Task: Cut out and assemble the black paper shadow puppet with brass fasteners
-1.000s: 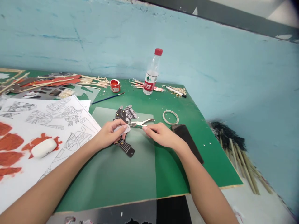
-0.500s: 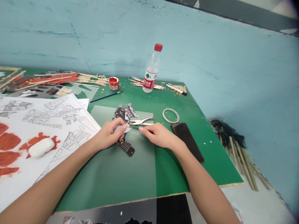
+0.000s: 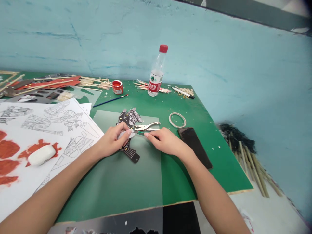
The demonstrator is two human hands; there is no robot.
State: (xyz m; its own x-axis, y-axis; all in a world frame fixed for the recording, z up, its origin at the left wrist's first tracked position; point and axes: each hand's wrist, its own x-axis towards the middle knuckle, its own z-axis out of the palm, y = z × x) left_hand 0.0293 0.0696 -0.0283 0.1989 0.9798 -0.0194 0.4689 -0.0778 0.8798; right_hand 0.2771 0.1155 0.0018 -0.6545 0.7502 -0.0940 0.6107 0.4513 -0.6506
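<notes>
My left hand (image 3: 114, 140) pinches a small pale, flat piece (image 3: 129, 134) between thumb and fingers. In my right hand (image 3: 167, 142) is a slim green tool (image 3: 140, 132), whose thin end meets the pale piece at the left fingertips; its exact kind is too small to tell. Beneath and behind the left hand lies a black patterned cut-out figure (image 3: 130, 118), partly hidden by that hand. A silver hole punch (image 3: 147, 126) rests just beyond the fingers. All this is over a translucent sheet (image 3: 131, 185) on the green table.
A phone (image 3: 195, 148) and a tape roll (image 3: 177, 120) lie to the right. Behind stand a water bottle (image 3: 156, 76) and a red paint jar (image 3: 117, 87), near a paintbrush (image 3: 110, 100). Drawn sheets (image 3: 80, 126) and a white case (image 3: 42, 155) occupy the left.
The view has shifted slightly, so things sit a little further left in the picture. Both hands keep nearly the same pose, with the green tool still at the pale piece.
</notes>
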